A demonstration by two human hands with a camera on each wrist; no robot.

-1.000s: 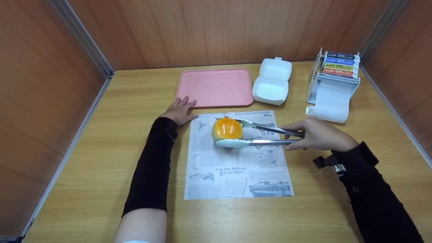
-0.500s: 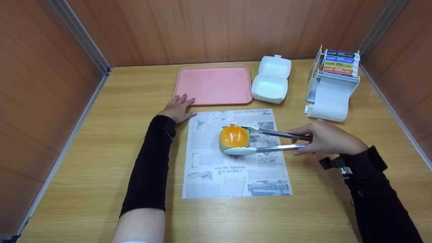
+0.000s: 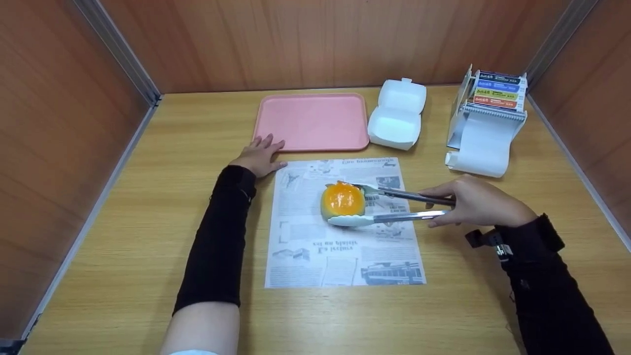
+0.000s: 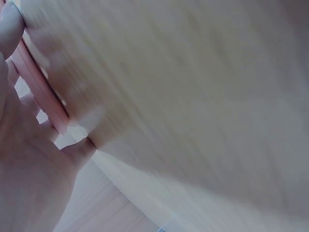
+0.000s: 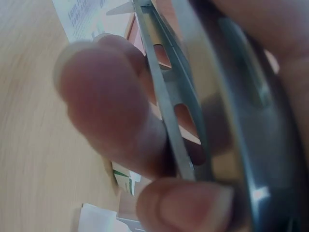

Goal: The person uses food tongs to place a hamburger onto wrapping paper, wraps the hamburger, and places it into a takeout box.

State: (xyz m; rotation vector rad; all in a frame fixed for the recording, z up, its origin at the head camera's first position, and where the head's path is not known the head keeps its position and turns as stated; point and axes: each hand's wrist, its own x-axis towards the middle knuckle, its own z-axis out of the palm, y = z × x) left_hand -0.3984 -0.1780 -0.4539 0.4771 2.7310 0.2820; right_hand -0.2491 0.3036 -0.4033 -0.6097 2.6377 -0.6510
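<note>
A round, bun-like piece with a glossy orange top sits over the middle of a printed paper sheet. White scalloped ends of metal tongs lie along its near and far sides. My right hand grips the tongs by their handles; in the right wrist view, fingers and thumb curl round the metal arms. My left hand lies with fingers spread at the near left corner of a pink tray. In the left wrist view its fingers cross the tray's rim.
Right of the tray stands an open white clamshell box. A dispenser with coloured boxes and a hanging white sheet stands at the back right. Wood panels enclose the table at the back and both sides.
The tongs and the orange-topped piece have shifted right and slightly nearer over the paper, then hardly moved in the last half second. My left hand stays at the tray corner.
</note>
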